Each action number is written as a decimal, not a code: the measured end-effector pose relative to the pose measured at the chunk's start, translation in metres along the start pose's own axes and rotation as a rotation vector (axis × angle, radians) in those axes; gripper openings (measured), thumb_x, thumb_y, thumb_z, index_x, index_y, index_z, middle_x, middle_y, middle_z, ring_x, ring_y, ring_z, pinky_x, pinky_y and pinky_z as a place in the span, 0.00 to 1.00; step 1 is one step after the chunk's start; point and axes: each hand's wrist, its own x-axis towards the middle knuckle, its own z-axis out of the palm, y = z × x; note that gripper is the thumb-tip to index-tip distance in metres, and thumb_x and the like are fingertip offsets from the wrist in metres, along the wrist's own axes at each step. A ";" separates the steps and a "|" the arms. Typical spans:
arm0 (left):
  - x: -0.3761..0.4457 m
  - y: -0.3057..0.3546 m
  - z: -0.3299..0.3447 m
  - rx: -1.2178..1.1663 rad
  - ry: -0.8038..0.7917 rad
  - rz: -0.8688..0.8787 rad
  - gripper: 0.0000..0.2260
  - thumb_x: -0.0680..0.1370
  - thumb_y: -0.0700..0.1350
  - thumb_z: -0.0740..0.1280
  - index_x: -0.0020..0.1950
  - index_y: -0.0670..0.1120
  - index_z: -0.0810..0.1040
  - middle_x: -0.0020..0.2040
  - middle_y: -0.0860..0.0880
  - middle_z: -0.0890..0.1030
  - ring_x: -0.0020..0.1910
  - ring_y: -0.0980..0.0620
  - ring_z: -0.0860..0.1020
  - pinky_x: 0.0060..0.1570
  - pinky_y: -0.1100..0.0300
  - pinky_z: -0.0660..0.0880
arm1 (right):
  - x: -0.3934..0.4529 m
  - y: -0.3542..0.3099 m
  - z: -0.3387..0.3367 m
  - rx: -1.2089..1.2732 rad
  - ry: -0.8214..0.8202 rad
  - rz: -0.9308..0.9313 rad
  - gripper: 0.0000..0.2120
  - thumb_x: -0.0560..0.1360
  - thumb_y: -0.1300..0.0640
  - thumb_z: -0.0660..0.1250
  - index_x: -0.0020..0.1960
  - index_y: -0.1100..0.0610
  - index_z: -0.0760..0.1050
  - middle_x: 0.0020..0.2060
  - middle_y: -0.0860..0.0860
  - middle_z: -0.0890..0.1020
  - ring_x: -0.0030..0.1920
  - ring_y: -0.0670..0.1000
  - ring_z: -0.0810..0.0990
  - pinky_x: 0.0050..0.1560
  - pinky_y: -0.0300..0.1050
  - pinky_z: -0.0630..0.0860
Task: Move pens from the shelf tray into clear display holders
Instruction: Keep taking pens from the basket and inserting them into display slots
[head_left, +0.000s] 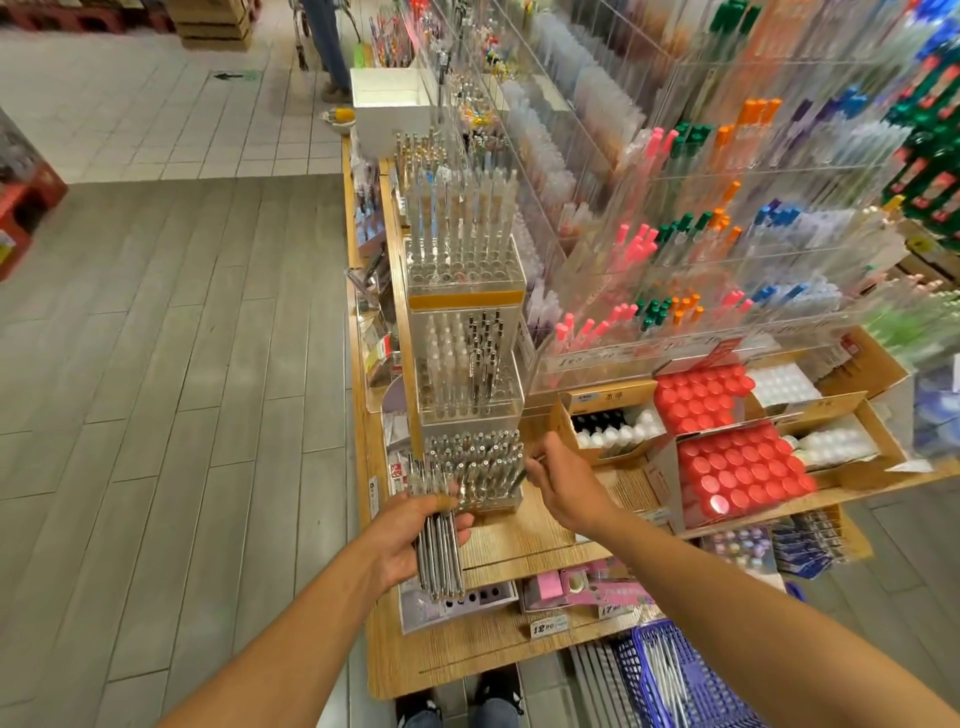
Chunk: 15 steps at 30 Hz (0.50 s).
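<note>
While the stepped clear display holder (470, 467) fills at frame centre, the left hand (410, 540) wraps a bundle of pens (439, 551) and the right hand (563, 480) pinches one pen (524, 475); next, seating it likely needs a free slot.

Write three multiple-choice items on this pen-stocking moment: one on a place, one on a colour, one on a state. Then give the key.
1. Where is the purple basket?
A. on the floor below the shelf
B. on the top tier
C. in the left hand

2. What colour are the round caps in the right-hand boxes?
A. green
B. red
C. black

3. What is the left hand doing?
A. resting open
B. pointing
C. gripping a bundle of pens

Key: A, it sits by the feet; B, the caps are red; C, the fingers curl round the bundle.
</note>
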 end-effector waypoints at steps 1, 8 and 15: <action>0.001 -0.001 -0.001 0.009 0.006 -0.005 0.17 0.71 0.32 0.70 0.59 0.32 0.75 0.44 0.32 0.84 0.38 0.42 0.85 0.32 0.54 0.82 | -0.001 0.001 0.003 -0.022 -0.005 -0.006 0.09 0.83 0.50 0.56 0.50 0.55 0.64 0.43 0.52 0.77 0.42 0.53 0.77 0.42 0.51 0.76; 0.002 -0.004 -0.003 0.038 0.025 -0.005 0.14 0.73 0.31 0.70 0.58 0.30 0.75 0.44 0.31 0.83 0.39 0.42 0.85 0.34 0.54 0.83 | 0.001 -0.003 0.010 -0.119 0.011 0.024 0.09 0.82 0.49 0.56 0.47 0.54 0.64 0.40 0.49 0.73 0.38 0.54 0.75 0.38 0.53 0.73; -0.001 -0.005 0.002 0.049 0.024 0.005 0.21 0.66 0.32 0.73 0.58 0.29 0.75 0.44 0.31 0.83 0.39 0.41 0.85 0.33 0.53 0.83 | 0.004 -0.004 0.010 -0.245 -0.031 -0.012 0.10 0.82 0.48 0.56 0.45 0.51 0.62 0.41 0.46 0.70 0.38 0.52 0.74 0.36 0.48 0.70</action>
